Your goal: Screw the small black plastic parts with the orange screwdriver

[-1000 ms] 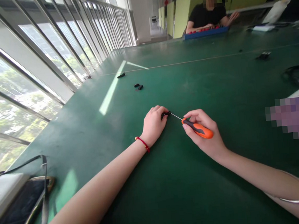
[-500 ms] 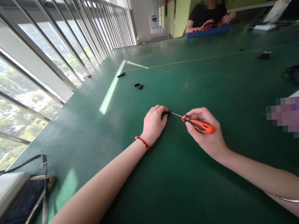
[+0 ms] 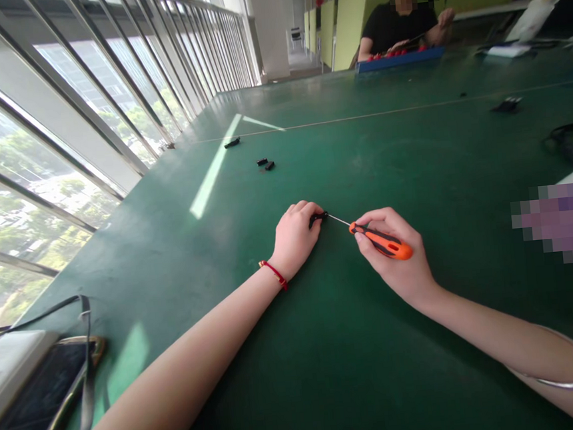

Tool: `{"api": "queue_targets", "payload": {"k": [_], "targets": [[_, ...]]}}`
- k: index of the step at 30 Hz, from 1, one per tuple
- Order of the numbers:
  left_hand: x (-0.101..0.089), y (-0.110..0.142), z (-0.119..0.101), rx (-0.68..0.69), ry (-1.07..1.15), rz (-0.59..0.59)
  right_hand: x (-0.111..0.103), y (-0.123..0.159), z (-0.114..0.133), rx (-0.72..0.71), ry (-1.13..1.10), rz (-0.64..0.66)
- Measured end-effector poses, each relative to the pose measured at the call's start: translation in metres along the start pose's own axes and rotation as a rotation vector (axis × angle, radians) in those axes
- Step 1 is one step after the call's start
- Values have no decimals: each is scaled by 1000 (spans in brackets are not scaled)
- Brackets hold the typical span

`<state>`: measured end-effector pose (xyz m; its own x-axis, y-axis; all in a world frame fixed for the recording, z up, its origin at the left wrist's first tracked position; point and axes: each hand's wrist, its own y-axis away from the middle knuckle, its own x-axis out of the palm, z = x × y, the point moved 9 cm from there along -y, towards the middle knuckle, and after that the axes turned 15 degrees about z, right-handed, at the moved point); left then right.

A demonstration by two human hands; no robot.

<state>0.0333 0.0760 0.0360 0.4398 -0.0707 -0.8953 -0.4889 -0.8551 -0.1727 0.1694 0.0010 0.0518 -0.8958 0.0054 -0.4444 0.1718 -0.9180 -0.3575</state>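
Centrally, left hand (image 3: pixel 294 236) pinches a small black part (image 3: pixel 317 218) against the green bench (image 3: pixel 378 341). Right hand (image 3: pixel 395 252) has its grip closed around an orange screwdriver (image 3: pixel 382 240), tip touching the part.

view: just the one head cam, worn up top
facing: forward and down over the green surface (image 3: pixel 412 157)
distance: pretty close to both hands

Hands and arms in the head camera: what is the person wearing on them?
Both arms are bare, with no sleeves or gloves. A thin red string bracelet circles the wrist of the left hand. A slim silver metal bangle sits on the forearm behind the right hand.
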Motion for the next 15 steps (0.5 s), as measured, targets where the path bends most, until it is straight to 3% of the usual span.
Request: {"api": "queue_targets", "payload": {"k": [4, 15], "targets": [[1, 0, 0, -1, 1, 5, -6, 2, 3, -30, 23, -68], [0, -1, 0, -6, 0, 11, 2, 0, -1, -2, -6, 29]]}}
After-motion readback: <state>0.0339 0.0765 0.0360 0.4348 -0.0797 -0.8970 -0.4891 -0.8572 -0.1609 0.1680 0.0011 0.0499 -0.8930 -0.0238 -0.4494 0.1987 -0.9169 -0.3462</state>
